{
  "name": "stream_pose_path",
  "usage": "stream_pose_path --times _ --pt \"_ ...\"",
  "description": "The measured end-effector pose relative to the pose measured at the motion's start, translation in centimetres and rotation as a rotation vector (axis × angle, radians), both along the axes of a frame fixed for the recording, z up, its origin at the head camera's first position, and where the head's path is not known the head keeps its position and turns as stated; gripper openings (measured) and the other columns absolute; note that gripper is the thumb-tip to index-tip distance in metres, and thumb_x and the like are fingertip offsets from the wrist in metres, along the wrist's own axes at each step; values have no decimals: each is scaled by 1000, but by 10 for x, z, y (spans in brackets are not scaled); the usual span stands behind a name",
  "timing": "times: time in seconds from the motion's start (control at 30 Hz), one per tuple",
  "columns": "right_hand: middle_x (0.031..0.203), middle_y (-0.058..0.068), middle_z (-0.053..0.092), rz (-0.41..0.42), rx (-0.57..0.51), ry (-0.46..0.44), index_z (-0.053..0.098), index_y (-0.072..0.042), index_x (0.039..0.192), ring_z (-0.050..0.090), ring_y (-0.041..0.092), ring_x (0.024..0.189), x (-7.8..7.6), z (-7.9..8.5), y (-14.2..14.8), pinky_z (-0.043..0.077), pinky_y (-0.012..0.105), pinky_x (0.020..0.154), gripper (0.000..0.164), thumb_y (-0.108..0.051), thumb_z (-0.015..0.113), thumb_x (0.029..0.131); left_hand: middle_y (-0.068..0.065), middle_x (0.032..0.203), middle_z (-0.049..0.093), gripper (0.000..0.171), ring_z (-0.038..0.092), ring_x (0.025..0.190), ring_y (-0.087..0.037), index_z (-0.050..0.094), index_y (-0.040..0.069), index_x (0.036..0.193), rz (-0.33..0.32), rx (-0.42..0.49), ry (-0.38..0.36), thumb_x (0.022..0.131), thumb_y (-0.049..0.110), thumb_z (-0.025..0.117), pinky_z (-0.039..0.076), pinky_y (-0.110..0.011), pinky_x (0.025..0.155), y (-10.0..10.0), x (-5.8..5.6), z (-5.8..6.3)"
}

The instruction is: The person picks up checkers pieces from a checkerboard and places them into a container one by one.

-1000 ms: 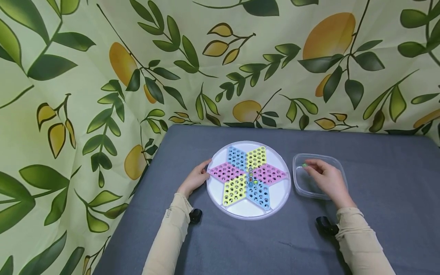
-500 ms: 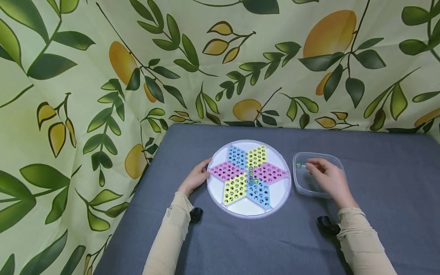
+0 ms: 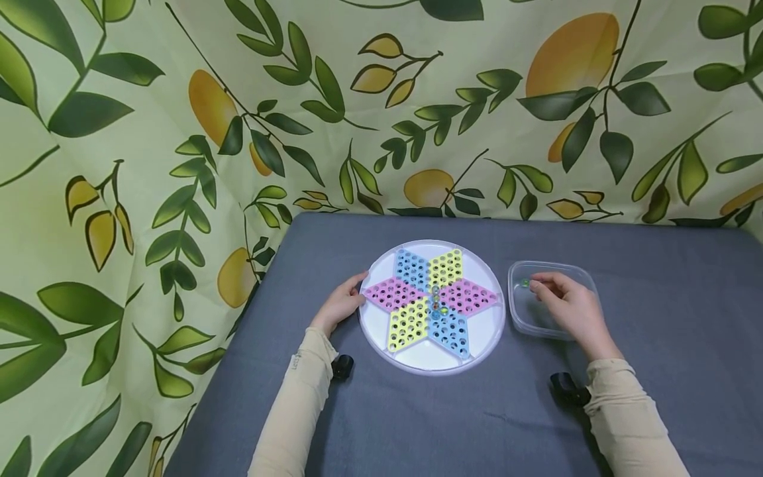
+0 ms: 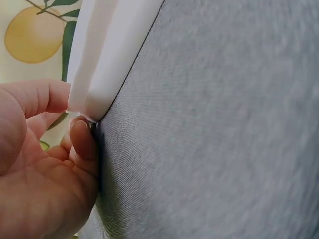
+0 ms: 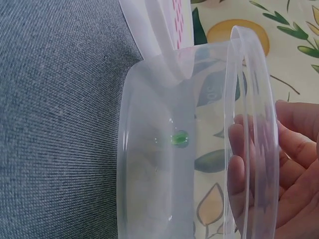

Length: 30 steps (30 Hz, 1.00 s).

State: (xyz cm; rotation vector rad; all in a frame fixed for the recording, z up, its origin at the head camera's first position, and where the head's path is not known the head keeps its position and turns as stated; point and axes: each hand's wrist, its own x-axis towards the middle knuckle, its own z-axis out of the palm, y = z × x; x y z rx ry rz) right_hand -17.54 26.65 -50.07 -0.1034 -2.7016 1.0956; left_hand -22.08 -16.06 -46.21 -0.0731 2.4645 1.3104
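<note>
Left hand (image 3: 340, 303) at left rim of Chinese checkers board (image 3: 428, 359), fingers bent, thumb and index finger gripping the edge; left wrist view shows the thumb tip low by the rim, near the tablecloth (image 3: 429, 424). Board is round, white, lying flat, with a six-point star of perforated panels: two blue, two yellow, two pink, like colors opposite each other. Small cluster of marbles (image 3: 436, 306) sits around the star's center, running toward the lower-right blue panel; mixed colors, too small to count.

Right hand (image 3: 569, 308) over clear plastic container (image 3: 536, 318), which stands just right of the board. Its fingers are loosely bent, nothing visible in the grasp; fingertips show through the container wall in right wrist view. Green marble (image 3: 525, 283) is inside the container, down on the bottom, near the fingertips but apart from them.

Both arms in beige sleeves (image 3: 292, 411), black device (image 3: 342, 367) at each wrist. Tablecloth is gray-blue. Behind: pale fabric backdrop (image 3: 310, 146) printed with green leaves and orange fruit.
</note>
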Motion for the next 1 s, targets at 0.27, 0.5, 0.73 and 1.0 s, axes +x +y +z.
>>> stream_pose_path --times 0.27,0.5,0.73,1.0 --pt "87 -6 65 -1 3 -7 62 -29 112 55 2 74 5 3 6 41 22 58 61 -75 37 80 -1 75 42 59 43 63 -13 42 26 141 -29 12 -29 87 11 59 40 -22 60 -2 -5 5" --pt "90 4 67 38 -70 -52 63 -15 117 57 6 77 32 58 -13 41 26 57 49 -53 50 90 -5 83 45 55 45 67 -13 34 24 145 -120 5 -32 94 14 52 42 -22 62 -5 -4 5" --pt "92 9 66 52 -64 -29 63 -9 116 52 -3 74 45 85 -31 44 28 58 43 -43 52 92 -8 85 55 44 48 62 -12 41 24 142 -67 -24 12 99 20 43 44 -22 57 -1 -2 8" --pt "93 9 68 99 -50 3 64 -11 114 54 -4 73 46 90 -44 43 18 60 36 -38 53 93 -1 63 47 45 44 48 -10 43 22 141 -26 -74 70 96 19 47 42 -23 48 2 -5 8"
